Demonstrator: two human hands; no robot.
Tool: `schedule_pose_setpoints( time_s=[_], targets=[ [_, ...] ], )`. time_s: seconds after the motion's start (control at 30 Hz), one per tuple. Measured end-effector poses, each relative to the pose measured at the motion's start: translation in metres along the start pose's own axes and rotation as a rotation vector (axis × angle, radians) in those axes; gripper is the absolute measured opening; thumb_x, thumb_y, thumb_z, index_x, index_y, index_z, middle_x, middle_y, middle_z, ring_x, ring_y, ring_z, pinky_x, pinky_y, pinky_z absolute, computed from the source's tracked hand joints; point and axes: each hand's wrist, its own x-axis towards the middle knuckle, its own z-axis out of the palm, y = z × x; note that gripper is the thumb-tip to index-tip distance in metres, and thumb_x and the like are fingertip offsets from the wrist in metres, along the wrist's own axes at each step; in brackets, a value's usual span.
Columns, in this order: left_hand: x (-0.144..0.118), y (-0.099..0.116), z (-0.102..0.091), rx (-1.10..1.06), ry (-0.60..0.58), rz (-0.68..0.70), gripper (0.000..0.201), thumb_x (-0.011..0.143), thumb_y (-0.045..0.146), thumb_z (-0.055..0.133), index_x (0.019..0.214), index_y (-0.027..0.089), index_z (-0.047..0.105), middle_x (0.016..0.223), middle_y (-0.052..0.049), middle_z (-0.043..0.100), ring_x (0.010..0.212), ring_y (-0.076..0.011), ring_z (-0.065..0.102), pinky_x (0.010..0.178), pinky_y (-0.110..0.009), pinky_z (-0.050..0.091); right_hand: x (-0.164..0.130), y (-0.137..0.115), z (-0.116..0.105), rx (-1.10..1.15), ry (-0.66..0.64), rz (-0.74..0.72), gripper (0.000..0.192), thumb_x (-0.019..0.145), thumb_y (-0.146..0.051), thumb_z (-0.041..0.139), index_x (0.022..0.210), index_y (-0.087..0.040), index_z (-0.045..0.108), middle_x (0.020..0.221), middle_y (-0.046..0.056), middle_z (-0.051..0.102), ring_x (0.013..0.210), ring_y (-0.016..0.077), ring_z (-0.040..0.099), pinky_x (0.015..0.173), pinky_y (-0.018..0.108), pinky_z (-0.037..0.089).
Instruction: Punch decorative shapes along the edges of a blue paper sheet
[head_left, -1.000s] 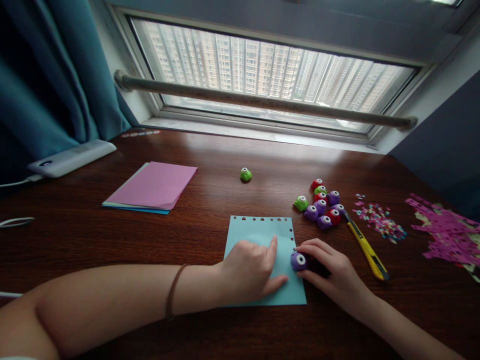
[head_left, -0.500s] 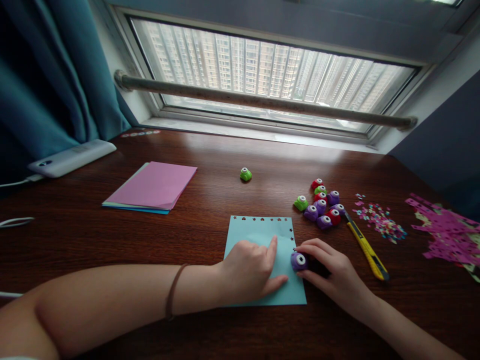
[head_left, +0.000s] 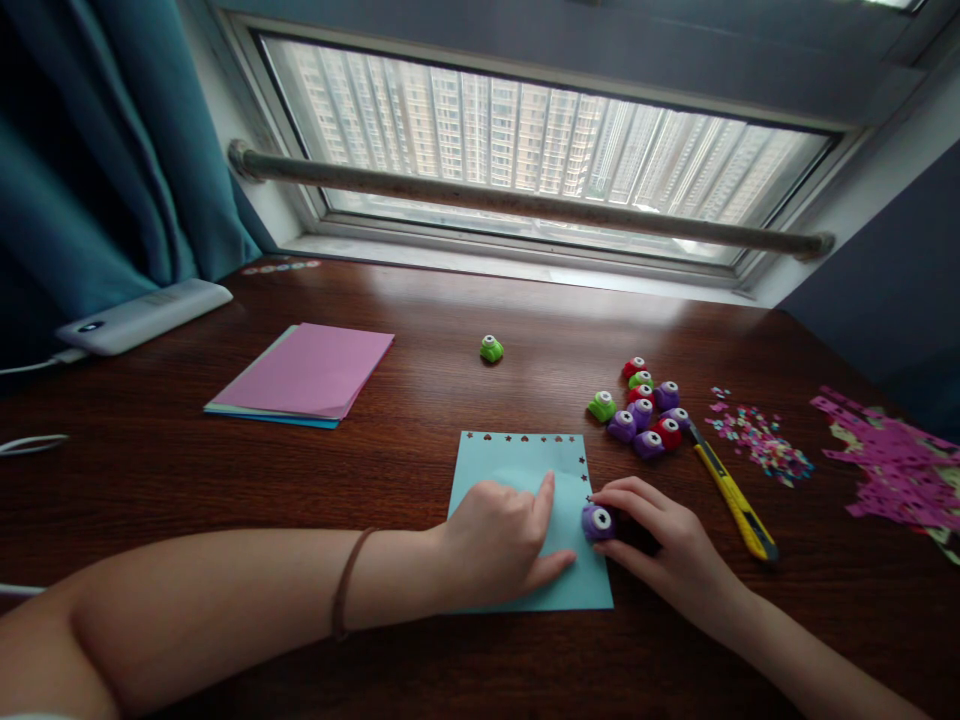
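A light blue sheet of paper (head_left: 480, 458) lies on the table, with small star and heart holes along its top edge and upper right edge. My left hand (head_left: 499, 545) rests on the sheet, its index finger and thumb stretched apart and the other fingers curled, holding nothing. At the sheet's right edge sits a purple paper punch (head_left: 598, 522). The thumb and fingers of my right hand (head_left: 667, 535) grip it from the right side. Just above the punch, the nearest star hole shows by my fingertips.
Several more punches (head_left: 641, 412) cluster beyond my right hand, and a green punch (head_left: 491, 349) stands apart. A yellow utility knife (head_left: 736, 502), confetti (head_left: 765, 445) and pink paper strips (head_left: 892, 455) lie right. Coloured paper (head_left: 307, 370) and a white power bank (head_left: 150, 315) are left.
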Motion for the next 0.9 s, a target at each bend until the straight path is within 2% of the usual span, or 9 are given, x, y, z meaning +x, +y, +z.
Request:
schedule_pose_setpoints(
  time_s=[0.9],
  targets=[
    [-0.0010, -0.0002, 0.0018, -0.002, 0.003, -0.006, 0.069, 0.087, 0.052, 0.038, 0.127, -0.004, 0.041, 0.076, -0.013, 0.066, 0.063, -0.0269, 0.063, 0.051, -0.039, 0.050, -0.0002, -0.0012, 0.0006, 0.039, -0.018, 0.034, 0.029, 0.079, -0.013, 0.062, 0.106, -0.021, 0.054, 0.101, 0.004, 0.054, 0.094, 0.0167, 0.054, 0.081, 0.026, 0.045]
  ],
)
